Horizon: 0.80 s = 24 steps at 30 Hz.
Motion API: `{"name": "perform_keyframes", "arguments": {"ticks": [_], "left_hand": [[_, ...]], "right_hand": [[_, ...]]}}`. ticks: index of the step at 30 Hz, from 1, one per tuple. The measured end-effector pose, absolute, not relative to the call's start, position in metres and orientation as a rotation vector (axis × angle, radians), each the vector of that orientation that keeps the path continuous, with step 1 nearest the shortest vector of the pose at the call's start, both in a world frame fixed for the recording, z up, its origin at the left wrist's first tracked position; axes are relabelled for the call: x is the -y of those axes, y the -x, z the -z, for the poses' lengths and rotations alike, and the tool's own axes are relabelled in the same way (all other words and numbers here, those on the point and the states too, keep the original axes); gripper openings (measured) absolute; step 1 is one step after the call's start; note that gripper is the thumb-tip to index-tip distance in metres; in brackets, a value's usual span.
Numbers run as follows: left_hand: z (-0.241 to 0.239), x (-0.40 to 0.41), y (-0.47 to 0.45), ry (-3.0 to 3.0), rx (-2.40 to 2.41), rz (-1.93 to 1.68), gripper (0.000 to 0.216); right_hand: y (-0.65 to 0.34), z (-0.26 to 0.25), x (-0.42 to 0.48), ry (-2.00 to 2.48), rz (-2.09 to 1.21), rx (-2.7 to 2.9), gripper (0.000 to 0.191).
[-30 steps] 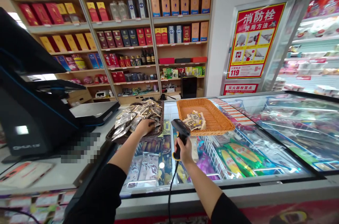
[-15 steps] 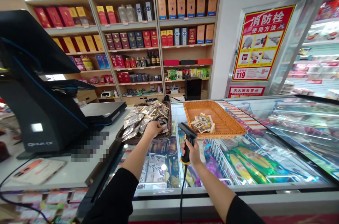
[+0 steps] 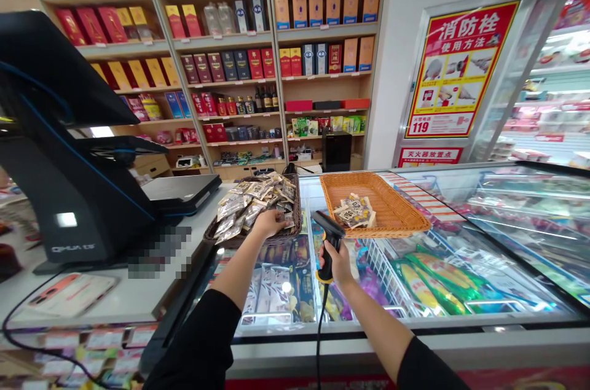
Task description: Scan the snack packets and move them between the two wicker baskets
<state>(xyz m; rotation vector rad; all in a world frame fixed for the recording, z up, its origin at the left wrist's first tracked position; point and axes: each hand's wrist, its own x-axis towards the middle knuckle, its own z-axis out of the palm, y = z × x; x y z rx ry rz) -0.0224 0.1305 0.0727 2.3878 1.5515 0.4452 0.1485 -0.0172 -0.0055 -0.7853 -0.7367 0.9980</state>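
My left hand (image 3: 268, 223) reaches into a dark wicker basket (image 3: 295, 221) heaped with several silvery snack packets (image 3: 251, 199); its fingers curl round one packet at the basket's near edge. My right hand (image 3: 338, 261) grips the handle of a black barcode scanner (image 3: 328, 235) with a yellow base, its head pointing up and left, its cable hanging down. To the right, an orange wicker basket (image 3: 391, 209) holds a few packets (image 3: 354, 212). Both baskets rest on the glass lid of a chest freezer (image 3: 461, 236).
A black point-of-sale terminal (image 3: 69, 150) with a printer stands on the white counter (image 3: 115, 298) at left, a phone (image 3: 69, 293) lying in front. Shelves of boxed bottles (image 3: 276, 64) line the back wall. A red fire-hydrant poster (image 3: 458, 70) hangs right.
The view has shifted slightly. My left hand has stayed in the dark basket, fingers closing on a packet; my right hand with the scanner has barely moved.
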Motion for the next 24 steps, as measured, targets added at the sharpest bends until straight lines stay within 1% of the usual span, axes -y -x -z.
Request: {"name": "perform_keyframes", "arguments": {"ticks": [3, 5, 7, 11, 14, 18, 20, 22, 24], "left_hand": [[-0.073, -0.130, 0.023, -2.384, -1.532, -0.442, 0.046], [-0.073, -0.130, 0.021, -2.378, -1.574, -0.433, 0.043], [-0.071, -0.129, 0.017, -2.408, -1.705, -0.418, 0.050], [-0.068, -0.130, 0.008, -2.432, -1.950, -0.345, 0.073], [-0.068, -0.131, 0.006, -2.430, -1.930, -0.339, 0.075], [-0.073, -0.131, 0.009, -2.412, -1.903, -0.313, 0.065], [-0.075, -0.131, 0.012, -2.372, -1.868, -0.313, 0.056], [-0.076, -0.130, 0.016, -2.332, -1.802, -0.430, 0.043], [-0.076, -0.130, 0.019, -2.255, -1.707, -0.649, 0.030]], "right_hand": [[-0.149, 0.006, 0.018, 0.773, -1.010, 0.741, 0.035], [-0.149, 0.006, 0.018, 0.778, -1.007, 0.741, 0.035], [-0.149, 0.005, 0.019, 0.782, -1.001, 0.744, 0.035], [-0.148, 0.002, 0.022, 0.784, -1.002, 0.741, 0.035], [-0.148, 0.000, 0.024, 0.791, -0.996, 0.745, 0.036], [-0.147, -0.001, 0.026, 0.806, -0.987, 0.747, 0.035], [-0.146, -0.001, 0.026, 0.808, -0.980, 0.760, 0.034], [-0.146, -0.001, 0.027, 0.810, -0.967, 0.790, 0.033], [-0.146, -0.002, 0.028, 0.827, -0.932, 0.834, 0.031]]}}
